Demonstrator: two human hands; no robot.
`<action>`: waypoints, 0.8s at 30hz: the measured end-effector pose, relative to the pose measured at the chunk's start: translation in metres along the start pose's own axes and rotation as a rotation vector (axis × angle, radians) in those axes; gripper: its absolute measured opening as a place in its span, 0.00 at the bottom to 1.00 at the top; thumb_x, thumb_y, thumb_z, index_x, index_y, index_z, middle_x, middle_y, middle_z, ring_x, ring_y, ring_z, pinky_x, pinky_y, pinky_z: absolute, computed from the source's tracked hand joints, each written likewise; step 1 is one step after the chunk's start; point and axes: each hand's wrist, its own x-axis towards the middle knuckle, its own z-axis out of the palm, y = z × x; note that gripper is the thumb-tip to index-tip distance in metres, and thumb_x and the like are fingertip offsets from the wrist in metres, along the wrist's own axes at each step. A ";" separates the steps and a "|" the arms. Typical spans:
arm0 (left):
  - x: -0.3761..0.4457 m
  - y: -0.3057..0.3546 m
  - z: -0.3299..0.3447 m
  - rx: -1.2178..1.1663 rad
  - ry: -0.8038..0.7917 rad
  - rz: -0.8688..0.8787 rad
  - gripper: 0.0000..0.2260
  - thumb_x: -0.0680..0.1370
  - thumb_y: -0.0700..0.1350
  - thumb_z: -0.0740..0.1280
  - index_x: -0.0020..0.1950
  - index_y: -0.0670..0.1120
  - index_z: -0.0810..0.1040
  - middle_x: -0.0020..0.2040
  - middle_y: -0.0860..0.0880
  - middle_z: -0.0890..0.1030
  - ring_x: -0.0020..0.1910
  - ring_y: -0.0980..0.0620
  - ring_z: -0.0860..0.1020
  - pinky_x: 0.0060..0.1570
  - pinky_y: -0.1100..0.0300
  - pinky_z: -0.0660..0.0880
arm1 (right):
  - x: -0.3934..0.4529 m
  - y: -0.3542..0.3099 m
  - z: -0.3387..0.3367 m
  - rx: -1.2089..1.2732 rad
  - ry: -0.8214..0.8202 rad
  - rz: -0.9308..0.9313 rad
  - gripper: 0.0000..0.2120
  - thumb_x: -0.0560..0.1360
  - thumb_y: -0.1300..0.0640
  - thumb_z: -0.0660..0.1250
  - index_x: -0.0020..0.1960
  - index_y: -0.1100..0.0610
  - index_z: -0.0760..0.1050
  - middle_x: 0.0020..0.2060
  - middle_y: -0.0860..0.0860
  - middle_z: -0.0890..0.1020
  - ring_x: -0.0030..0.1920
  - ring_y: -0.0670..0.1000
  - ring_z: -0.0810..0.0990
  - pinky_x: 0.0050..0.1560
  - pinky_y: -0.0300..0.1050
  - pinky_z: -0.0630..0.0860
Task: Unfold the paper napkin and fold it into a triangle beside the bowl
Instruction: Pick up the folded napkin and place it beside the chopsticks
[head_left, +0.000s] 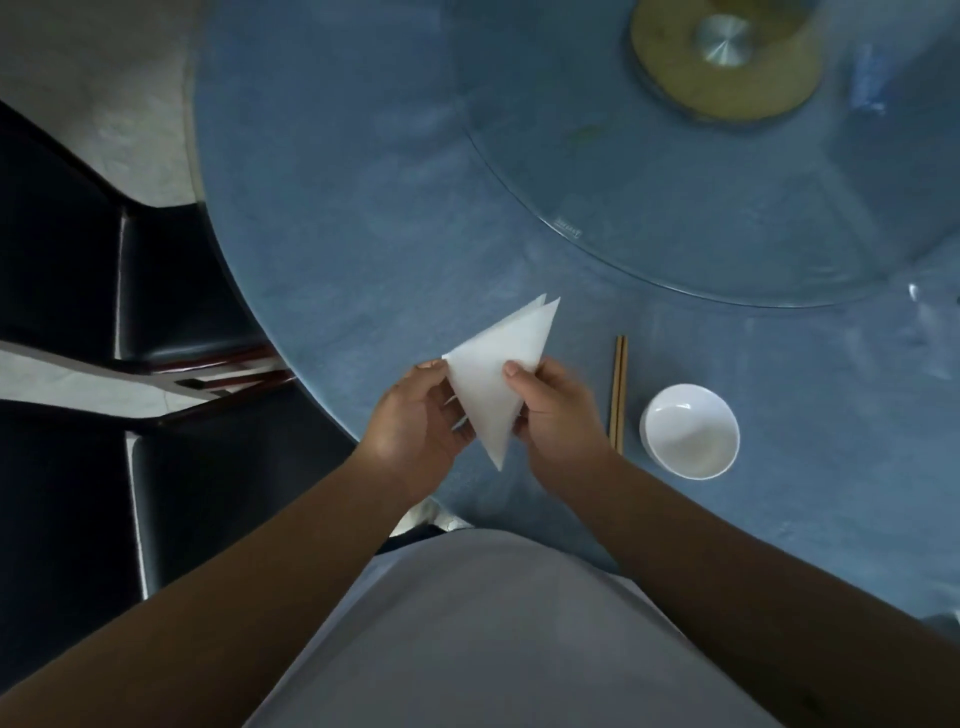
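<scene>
The white paper napkin (496, 376) is in a triangle shape, held up above the blue table with one tip pointing down and another pointing up to the right. My left hand (415, 431) pinches its left corner. My right hand (558, 415) grips its right edge, thumb on top of the paper. An empty white bowl (690, 430) stands on the table to the right of my hands, about a hand's width from the napkin.
A pair of wooden chopsticks (618, 392) lies between my right hand and the bowl. A glass turntable (675, 208) with a round wooden base (727, 57) fills the far right. Dark chairs (171, 291) stand to the left of the blue table (337, 208).
</scene>
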 end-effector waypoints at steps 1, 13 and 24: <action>-0.001 0.000 -0.003 -0.005 -0.008 -0.040 0.10 0.79 0.49 0.60 0.54 0.44 0.74 0.48 0.46 0.82 0.45 0.48 0.82 0.46 0.52 0.78 | -0.002 -0.004 -0.001 -0.033 0.004 -0.010 0.05 0.77 0.61 0.66 0.48 0.62 0.79 0.45 0.62 0.83 0.45 0.58 0.81 0.47 0.56 0.77; 0.008 0.029 0.031 0.577 -0.323 -0.191 0.20 0.73 0.57 0.67 0.55 0.42 0.80 0.48 0.43 0.84 0.45 0.47 0.82 0.43 0.56 0.78 | -0.029 -0.021 -0.020 -0.346 -0.049 -0.056 0.08 0.68 0.51 0.73 0.39 0.56 0.82 0.36 0.55 0.83 0.37 0.51 0.80 0.39 0.48 0.76; 0.010 0.016 0.041 0.634 -0.158 0.001 0.04 0.76 0.39 0.69 0.41 0.42 0.79 0.36 0.46 0.82 0.36 0.51 0.79 0.39 0.57 0.78 | -0.050 0.004 -0.040 -0.409 0.030 -0.010 0.06 0.71 0.50 0.72 0.41 0.53 0.83 0.33 0.47 0.83 0.33 0.46 0.78 0.32 0.39 0.73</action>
